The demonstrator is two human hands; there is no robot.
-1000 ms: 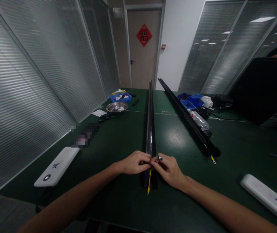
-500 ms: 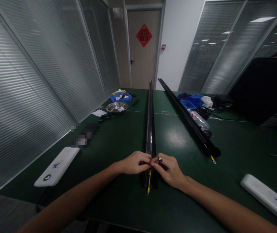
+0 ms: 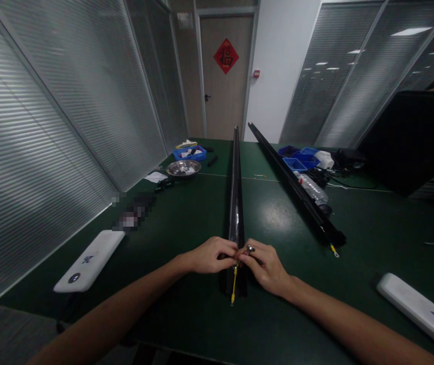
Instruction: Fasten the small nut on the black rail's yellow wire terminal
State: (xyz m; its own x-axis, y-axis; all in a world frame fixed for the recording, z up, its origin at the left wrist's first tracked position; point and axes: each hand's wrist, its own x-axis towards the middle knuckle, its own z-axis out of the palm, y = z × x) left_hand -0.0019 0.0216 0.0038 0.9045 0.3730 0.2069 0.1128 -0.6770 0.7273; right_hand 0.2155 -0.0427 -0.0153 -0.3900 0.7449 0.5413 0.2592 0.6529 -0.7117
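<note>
A long black rail (image 3: pixel 235 192) lies lengthwise down the middle of the green table (image 3: pixel 186 223). Its near end sits between my hands. My left hand (image 3: pixel 211 255) is curled, its fingertips pinched at the rail's near end. My right hand (image 3: pixel 264 265) is also curled and pinches a small shiny metal piece (image 3: pixel 250 249) right beside the rail. A thin yellow wire (image 3: pixel 233 285) hangs out of the rail's end below my fingers.
A second black rail (image 3: pixel 296 188) with a yellow-tipped wire runs diagonally at right. White oblong devices lie at near left (image 3: pixel 89 260) and near right (image 3: pixel 417 309). A metal bowl (image 3: pixel 183 168), blue bins (image 3: pixel 296 157), a plastic bottle (image 3: pixel 311 187) and a dark monitor (image 3: pixel 410 137) stand further back.
Almost nothing has moved. My right hand's fingers shifted slightly at the rail's end; the left hand stayed in place.
</note>
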